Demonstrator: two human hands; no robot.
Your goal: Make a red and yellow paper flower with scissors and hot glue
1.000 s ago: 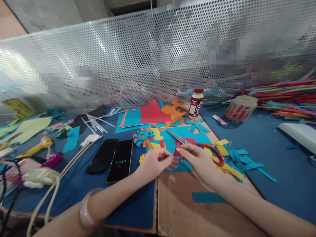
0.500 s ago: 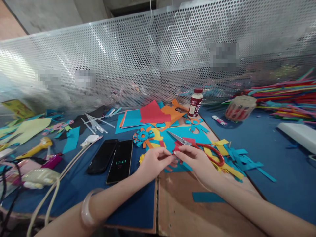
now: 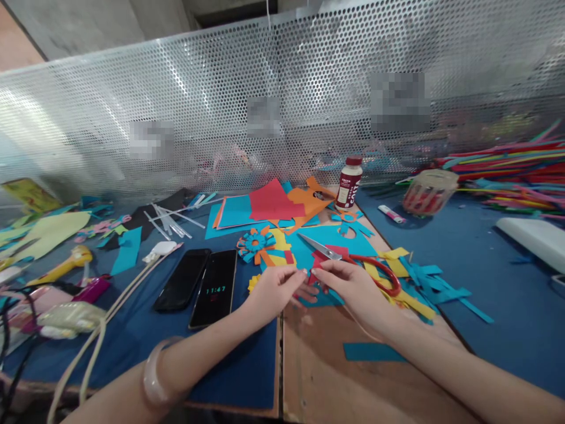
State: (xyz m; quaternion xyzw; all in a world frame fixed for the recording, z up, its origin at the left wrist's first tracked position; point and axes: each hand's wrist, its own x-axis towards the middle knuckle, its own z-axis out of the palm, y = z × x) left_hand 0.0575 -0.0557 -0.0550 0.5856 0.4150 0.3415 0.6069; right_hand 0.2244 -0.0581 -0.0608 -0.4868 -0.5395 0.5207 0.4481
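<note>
Both hands — left hand (image 3: 273, 290) and right hand (image 3: 353, 287) — pinched a small red paper cut-out (image 3: 316, 273) between their fingertips. Red-handled metal scissors (image 3: 353, 262) lay just behind the cut-out; two black phones (image 3: 200, 285) sat left of it.

Two dark phones (image 3: 200, 287) lie side by side on the blue mat. Right of them sits a blue-orange paper flower (image 3: 256, 242); farther right stands a red-capped bottle (image 3: 349, 182). Left of them rests a yellow tool (image 3: 62, 265).

Red paper scrap (image 3: 316, 272) — red-handled scissors (image 3: 353, 261) (silver blades) — blue table cover (image 3: 485, 259), perforated silver screen (image 3: 265, 88).
</note>
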